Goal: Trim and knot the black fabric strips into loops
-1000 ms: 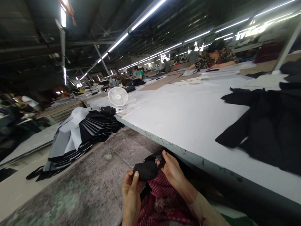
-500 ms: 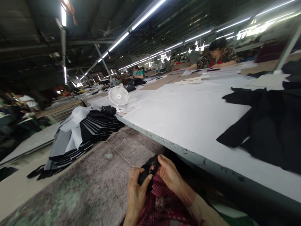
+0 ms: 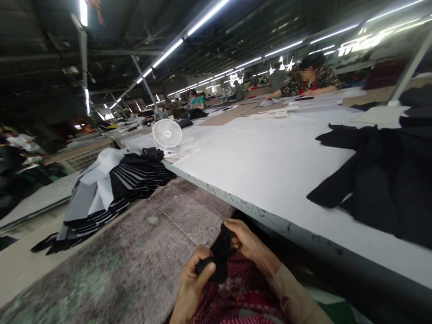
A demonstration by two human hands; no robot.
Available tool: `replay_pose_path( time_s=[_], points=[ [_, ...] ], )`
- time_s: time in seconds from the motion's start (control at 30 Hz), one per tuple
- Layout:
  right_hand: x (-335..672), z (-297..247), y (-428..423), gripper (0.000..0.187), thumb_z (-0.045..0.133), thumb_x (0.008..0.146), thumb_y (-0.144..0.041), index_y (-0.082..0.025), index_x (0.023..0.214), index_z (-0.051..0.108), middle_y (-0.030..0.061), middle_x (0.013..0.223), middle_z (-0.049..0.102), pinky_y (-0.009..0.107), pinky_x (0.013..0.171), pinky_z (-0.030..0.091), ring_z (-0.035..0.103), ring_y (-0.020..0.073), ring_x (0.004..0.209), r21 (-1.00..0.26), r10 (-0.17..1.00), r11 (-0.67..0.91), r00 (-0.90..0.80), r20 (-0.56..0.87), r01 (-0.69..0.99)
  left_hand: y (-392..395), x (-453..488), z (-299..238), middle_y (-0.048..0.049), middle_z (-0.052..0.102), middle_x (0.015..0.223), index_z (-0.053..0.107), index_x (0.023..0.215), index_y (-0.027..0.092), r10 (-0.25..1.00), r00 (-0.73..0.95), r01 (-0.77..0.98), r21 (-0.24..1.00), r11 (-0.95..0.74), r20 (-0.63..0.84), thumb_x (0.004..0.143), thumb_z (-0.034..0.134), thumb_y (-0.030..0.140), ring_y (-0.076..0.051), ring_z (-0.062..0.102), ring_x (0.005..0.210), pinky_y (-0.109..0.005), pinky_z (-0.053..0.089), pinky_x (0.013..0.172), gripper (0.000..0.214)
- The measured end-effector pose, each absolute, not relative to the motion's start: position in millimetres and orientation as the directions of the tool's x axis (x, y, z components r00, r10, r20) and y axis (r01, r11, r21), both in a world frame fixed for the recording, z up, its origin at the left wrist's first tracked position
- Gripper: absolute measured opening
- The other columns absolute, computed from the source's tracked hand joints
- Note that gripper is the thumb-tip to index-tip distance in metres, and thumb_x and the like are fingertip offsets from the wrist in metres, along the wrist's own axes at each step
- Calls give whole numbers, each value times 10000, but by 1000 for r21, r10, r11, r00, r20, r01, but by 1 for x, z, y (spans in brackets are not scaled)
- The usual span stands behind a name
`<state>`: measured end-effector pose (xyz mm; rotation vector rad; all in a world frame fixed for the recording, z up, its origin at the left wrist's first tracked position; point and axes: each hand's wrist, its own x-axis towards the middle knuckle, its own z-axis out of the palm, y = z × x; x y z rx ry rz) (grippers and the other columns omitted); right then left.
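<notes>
A small piece of black fabric point(image 3: 220, 249) is stretched between my two hands, low in front of my body. My left hand point(image 3: 194, 274) grips its lower left end, the thumb lying on top. At the upper right end, my right hand point(image 3: 242, 238) pinches the cloth between thumb and fingers. Below it shows a red checked garment point(image 3: 237, 300) that I wear. The fabric's exact kind cannot be made out.
Beside my right arm runs a white-topped table point(image 3: 258, 168), with black fabric pieces point(image 3: 385, 182) on it. A white fan point(image 3: 167, 134) stands at its corner. Layered black and grey fabric point(image 3: 105, 191) lies to the left. A co-worker point(image 3: 307, 80) leans over the far side.
My hands have moved slightly apart, and the black fabric is now drawn out longer between them. The left hand has shifted a little down. The view has turned slightly.
</notes>
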<state>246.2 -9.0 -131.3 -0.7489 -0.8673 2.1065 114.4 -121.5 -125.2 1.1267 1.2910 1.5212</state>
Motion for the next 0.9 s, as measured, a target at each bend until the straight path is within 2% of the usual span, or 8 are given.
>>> replay_pose_path(
  time_s=[0.13,0.27,0.37,0.43,0.5,0.6,0.73,0.9],
  points=[
    [240,-124,-6,370,675,646,-379,-196,617,355,-113,463,253,184,373,99,140,10,354,-779,808,-465,-562,-179,-421,-116,110,-125,19,587,789,605,738,209,848,-530,-387,887,-252,9,673,746,369,-109,527,726,-209,430,668,223],
    [243,-121,-6,279,643,647,-332,-188,633,404,-105,479,246,187,384,86,141,14,369,-773,804,-480,-560,-199,-414,-112,105,-120,34,632,791,599,753,205,772,-634,-451,831,-325,-42,615,795,317,-96,566,752,-193,448,713,265],
    [253,-121,-13,207,596,692,-332,-175,818,544,-70,555,410,177,391,148,230,22,388,-820,778,-409,-623,-83,-401,-104,101,-117,37,635,771,595,756,196,745,-665,-449,824,-346,-50,623,790,302,-86,569,735,-187,449,713,259],
    [257,-121,-19,332,603,723,-322,-199,1031,575,-5,791,582,182,462,314,424,51,500,-903,755,-238,-653,60,-357,-97,98,-114,37,628,762,592,772,192,729,-682,-452,822,-347,-67,617,791,306,-84,565,718,-188,450,697,277],
    [255,-121,-24,481,671,691,-273,-225,1157,563,42,1067,608,251,687,445,570,126,782,-972,737,33,-651,180,-231,-89,96,-112,38,615,745,587,783,185,720,-689,-441,835,-329,-80,601,797,320,-82,554,683,-187,447,661,308],
    [243,-123,-28,417,703,647,-164,-190,1056,631,57,1071,640,338,876,419,573,206,980,-928,727,371,-629,277,20,-79,95,-111,41,572,679,583,766,173,763,-646,-297,925,-237,-12,647,751,400,-73,502,586,-184,413,564,307],
    [225,-124,-34,167,637,732,-156,-147,897,621,72,932,663,318,806,429,604,204,878,-847,758,498,-568,320,187,-66,88,-114,53,477,544,555,615,154,837,-544,90,996,-18,64,615,761,428,-69,429,502,-189,336,474,343],
    [212,-112,-38,170,592,808,-262,-140,922,560,89,870,646,293,726,420,609,215,829,-784,754,550,-576,317,289,-37,65,-119,76,395,469,454,537,177,817,-575,-28,999,31,-42,600,733,501,-64,364,417,-208,286,420,432]
  ],
)
